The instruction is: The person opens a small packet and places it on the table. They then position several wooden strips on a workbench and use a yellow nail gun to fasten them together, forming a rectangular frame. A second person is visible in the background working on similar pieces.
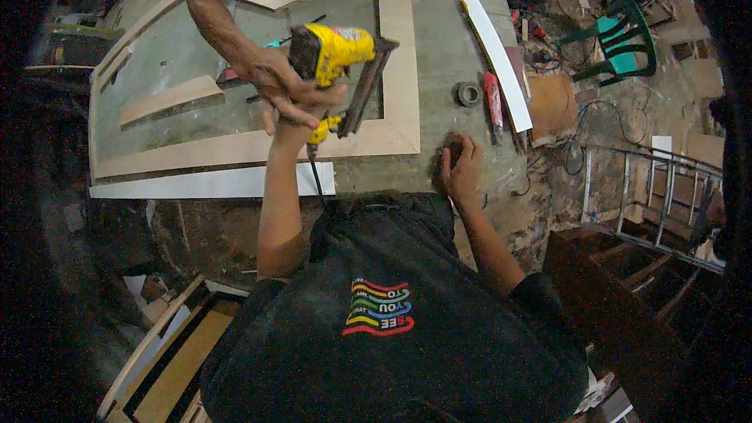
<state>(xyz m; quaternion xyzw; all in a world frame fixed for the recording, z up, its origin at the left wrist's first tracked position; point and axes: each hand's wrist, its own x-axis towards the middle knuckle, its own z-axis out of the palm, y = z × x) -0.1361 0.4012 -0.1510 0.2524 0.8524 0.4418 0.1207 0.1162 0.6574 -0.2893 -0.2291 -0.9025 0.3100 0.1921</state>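
My left forearm reaches up over the table to a yellow and black nail gun (338, 48). A co-worker's hand (286, 94) comes down from the top left and overlaps my left hand (293, 127) at the gun's handle. My left fingers are mostly covered there, so whose fingers wrap the handle is unclear. The gun hangs tilted above a pale wooden frame (398, 70), a hose (315, 172) running down from it toward me. At the table's near edge, my right hand (464, 164) is curled around a small dark thing (453, 143) I cannot make out.
A roll of dark tape (468, 94), a red tool (493, 102) and a white strip (501, 66) lie right of the frame. Another white strip (219, 182) lies along the near edge. A green chair (627, 43) and a metal ladder (627, 180) stand at the right.
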